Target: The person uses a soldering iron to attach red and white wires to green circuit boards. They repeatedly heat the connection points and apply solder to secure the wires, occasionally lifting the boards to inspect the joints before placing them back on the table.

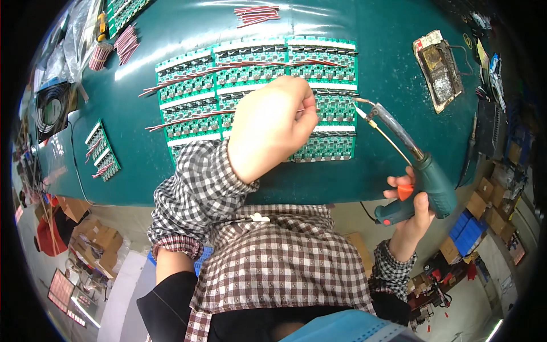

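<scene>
My left hand [270, 125] is over the middle of several green circuit boards [336, 145] laid in rows. Its thumb and fingers are pinched together above the boards; whatever lies between them is too small to make out. My right hand [420, 215] grips a green soldering gun [434, 182] with an orange trigger, at the right front of the table. The gun's tip and a thin feed tube point left, close to the boards' right edge. Red and black wires [188, 118] lie across the boards, partly hidden by my left hand.
A bundle of wires [256, 16] lies at the back, with more wire bundles [126, 44] at the back left. A small board piece [102, 151] lies at the left. A worn metal solder tray [437, 68] sits at the right on the green table [393, 34].
</scene>
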The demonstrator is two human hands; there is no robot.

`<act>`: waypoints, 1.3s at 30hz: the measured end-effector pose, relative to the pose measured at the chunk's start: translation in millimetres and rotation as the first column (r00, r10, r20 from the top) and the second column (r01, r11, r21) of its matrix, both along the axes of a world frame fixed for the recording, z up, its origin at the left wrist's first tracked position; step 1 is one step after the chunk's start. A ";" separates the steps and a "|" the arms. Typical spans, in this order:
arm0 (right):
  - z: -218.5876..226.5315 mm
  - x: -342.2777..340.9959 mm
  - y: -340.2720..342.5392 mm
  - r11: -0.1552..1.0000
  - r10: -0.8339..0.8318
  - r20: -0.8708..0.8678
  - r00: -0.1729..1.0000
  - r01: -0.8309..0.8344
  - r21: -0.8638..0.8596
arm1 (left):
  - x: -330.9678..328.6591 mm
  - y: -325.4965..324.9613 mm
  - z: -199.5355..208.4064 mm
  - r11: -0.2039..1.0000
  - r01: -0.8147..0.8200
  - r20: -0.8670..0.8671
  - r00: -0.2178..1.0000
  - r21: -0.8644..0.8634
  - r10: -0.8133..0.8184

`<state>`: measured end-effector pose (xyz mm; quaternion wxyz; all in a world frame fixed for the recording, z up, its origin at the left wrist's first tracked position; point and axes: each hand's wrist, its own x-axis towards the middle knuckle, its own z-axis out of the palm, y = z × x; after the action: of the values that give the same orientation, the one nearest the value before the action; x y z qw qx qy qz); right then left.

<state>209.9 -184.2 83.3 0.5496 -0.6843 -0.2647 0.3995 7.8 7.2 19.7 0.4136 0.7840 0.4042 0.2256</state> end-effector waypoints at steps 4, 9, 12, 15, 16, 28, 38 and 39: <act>-0.6 2.4 -2.3 1.000 0.008 -0.016 1.000 -0.008 0.001 | 1.6 1.4 -9.5 0.999 -0.020 -0.041 0.999 0.045 0.021; -1.3 -0.1 -3.7 0.999 -0.010 -0.014 1.000 0.010 -0.036 | 0.6 3.4 -5.6 0.999 0.009 0.009 1.000 -0.032 -0.009; 3.1 -4.0 0.6 0.997 -0.053 -0.039 0.998 0.052 -0.050 | -0.1 4.5 -7.5 0.998 0.017 0.042 0.999 -0.055 -0.015; 6.1 -2.8 2.8 0.997 -0.018 -0.030 0.999 0.015 -0.074 | 0.4 4.9 -9.0 0.999 0.010 0.063 0.998 -0.037 -0.007; 7.3 -3.1 3.4 0.997 -0.015 -0.026 1.000 0.013 -0.079 | 0.6 4.8 -9.1 1.000 0.005 0.069 0.998 -0.028 -0.003; 6.9 -6.4 7.9 0.994 -0.021 -0.020 1.000 0.018 -0.106 | 4.0 3.9 -13.0 0.998 -0.011 0.057 0.998 0.054 0.008; 7.2 -10.2 9.6 0.987 -0.039 -0.002 0.999 0.038 -0.157 | 4.1 5.0 -16.1 0.998 -0.005 0.083 0.997 0.066 -0.001; 7.8 -10.9 10.5 0.985 -0.045 0.000 0.999 0.044 -0.165 | 4.1 5.2 -16.4 0.998 -0.006 0.086 0.996 0.061 0.000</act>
<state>199.1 -173.7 91.0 0.5004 -0.7324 -0.2143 0.4090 11.9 12.4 3.3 0.4059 0.7854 0.3801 0.2720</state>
